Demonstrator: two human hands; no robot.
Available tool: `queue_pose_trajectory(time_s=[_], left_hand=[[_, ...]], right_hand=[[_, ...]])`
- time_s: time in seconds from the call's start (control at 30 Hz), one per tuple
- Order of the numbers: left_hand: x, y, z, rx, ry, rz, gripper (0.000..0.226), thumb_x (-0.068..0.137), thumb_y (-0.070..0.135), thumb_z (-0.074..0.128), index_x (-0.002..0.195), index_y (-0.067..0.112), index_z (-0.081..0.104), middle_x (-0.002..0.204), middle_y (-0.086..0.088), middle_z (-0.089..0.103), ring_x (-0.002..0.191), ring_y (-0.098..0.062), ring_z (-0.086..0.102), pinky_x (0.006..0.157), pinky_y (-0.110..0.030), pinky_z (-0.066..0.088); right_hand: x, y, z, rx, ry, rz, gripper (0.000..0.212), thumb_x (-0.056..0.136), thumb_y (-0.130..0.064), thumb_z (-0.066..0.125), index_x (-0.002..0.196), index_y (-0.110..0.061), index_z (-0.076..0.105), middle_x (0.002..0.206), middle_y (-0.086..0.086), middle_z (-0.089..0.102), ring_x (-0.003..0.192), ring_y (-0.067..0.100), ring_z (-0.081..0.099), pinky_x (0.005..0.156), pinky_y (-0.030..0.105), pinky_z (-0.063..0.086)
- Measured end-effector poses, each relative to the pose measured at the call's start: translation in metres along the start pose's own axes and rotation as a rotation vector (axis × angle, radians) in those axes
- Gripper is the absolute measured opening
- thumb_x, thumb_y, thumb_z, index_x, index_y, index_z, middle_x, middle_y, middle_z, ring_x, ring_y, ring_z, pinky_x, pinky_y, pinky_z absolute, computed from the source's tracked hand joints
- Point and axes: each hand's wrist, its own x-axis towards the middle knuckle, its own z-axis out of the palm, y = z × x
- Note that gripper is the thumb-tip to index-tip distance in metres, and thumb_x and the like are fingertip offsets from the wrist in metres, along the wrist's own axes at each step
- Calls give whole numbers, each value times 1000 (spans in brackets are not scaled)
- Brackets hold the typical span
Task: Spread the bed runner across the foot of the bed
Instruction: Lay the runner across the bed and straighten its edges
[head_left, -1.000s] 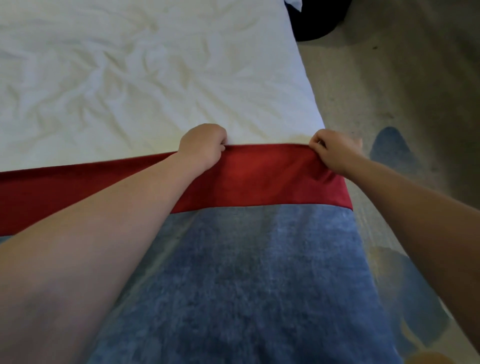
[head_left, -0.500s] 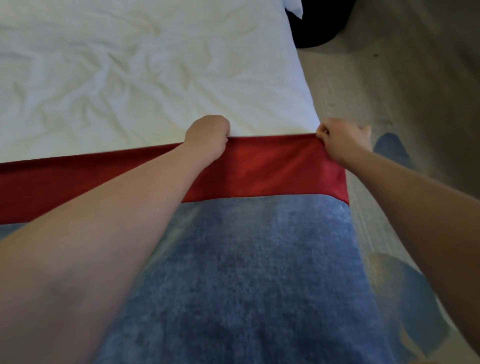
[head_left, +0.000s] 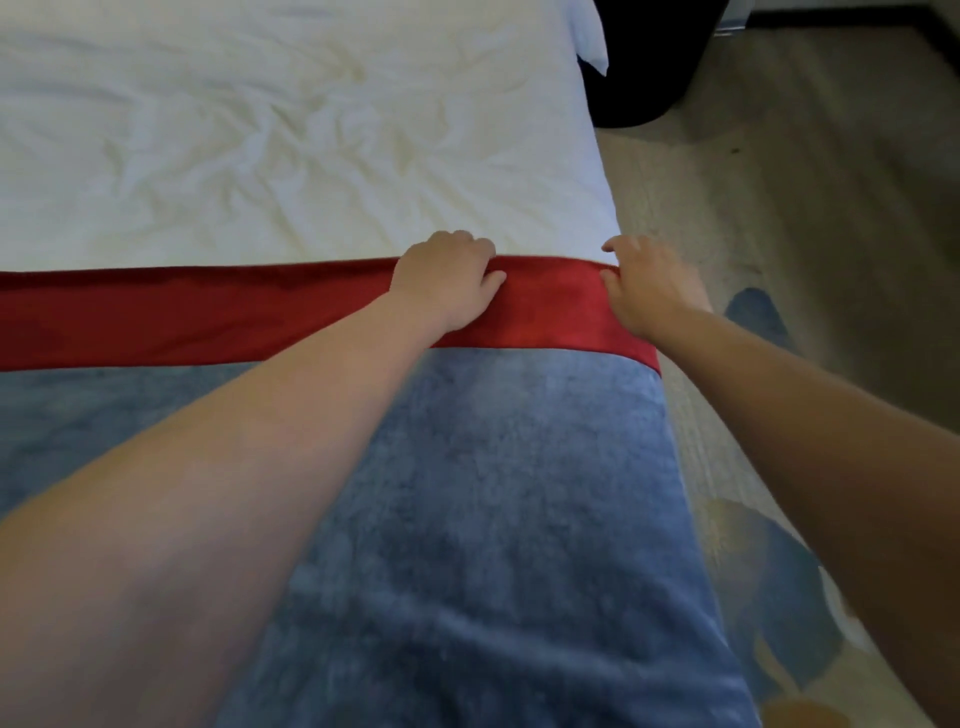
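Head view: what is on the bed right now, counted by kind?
Hands: 2, left hand and right hand
Bed runner: 1, blue with a red band
White sheet: 1
Total: 4

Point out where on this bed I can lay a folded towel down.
Widest bare patch: the white sheet, from the runner's red band up to the picture's top, bounded right by the mattress edge. The blue panel between the forearms is bare too. Crowded: the band's right end, where the left hand and right hand sit.
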Motion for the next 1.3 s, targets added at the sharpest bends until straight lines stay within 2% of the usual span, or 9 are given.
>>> queue_pose_trajectory(time_s=[0.27,0.4,0.47,0.57,0.67,0.77,0.9,1.1,1.3], left_hand=[[-102,15,-12,84,20,51,39,96,38,41,119,11,57,120,-13,58,111,-34,53,86,-43,44],[-172,30,1,44,14,125,37,96,38,41,113,11,60,115,-13,60,108,-34,55,84,-41,45],[-218,37,16,-2,-38,163,36,95,40,42,110,12,60,113,-12,60,106,-32,56,84,-41,47],[-290,41,47,-19,-118,243,38,88,46,46,108,16,57,109,-7,59,102,-28,57,79,-40,51],[-342,44,66,-9,-72,339,45,75,47,48,102,15,62,104,-6,62,93,-25,61,71,-35,53],[-354,46,74,26,50,382,38,69,43,58,93,15,63,97,-5,62,82,-25,62,63,-33,51],[-353,59,74,82,48,420,20,64,26,64,78,13,57,76,-6,57,62,-27,56,47,-31,43],[-355,85,73,170,-34,321,38,32,4,77,62,15,56,59,-1,52,47,-21,52,40,-20,24],[-360,113,69,140,-30,357,37,32,-2,82,52,13,55,50,-1,49,39,-17,47,37,-16,19]], right_hand=[[-117,-54,-16,-40,11,-50,41,96,-28,45,136,-18,46,132,10,54,120,32,50,92,45,42],[-212,-79,12,154,-24,26,45,93,-24,52,137,-15,46,131,13,54,121,34,49,97,46,41],[-266,-90,32,172,-52,28,43,90,-25,57,131,-15,51,124,13,56,114,35,52,91,46,44],[-335,-91,55,30,-42,-92,39,82,-30,62,118,-16,60,113,8,60,101,31,59,81,41,49],[-376,-80,64,-30,76,-222,34,81,-33,52,108,-15,63,106,7,61,93,26,58,77,37,50],[-385,-66,61,-81,143,-302,29,73,-32,59,96,-16,63,93,5,59,82,26,56,70,36,45],[-375,-63,58,-141,174,-327,23,56,-11,70,76,-15,61,72,4,54,63,27,52,57,35,39],[-367,-55,55,-255,114,-358,28,48,5,71,65,-14,58,60,3,51,49,25,51,37,28,30],[-384,-27,43,-249,50,-261,35,39,13,71,56,-12,53,57,5,50,47,26,50,36,23,22]])
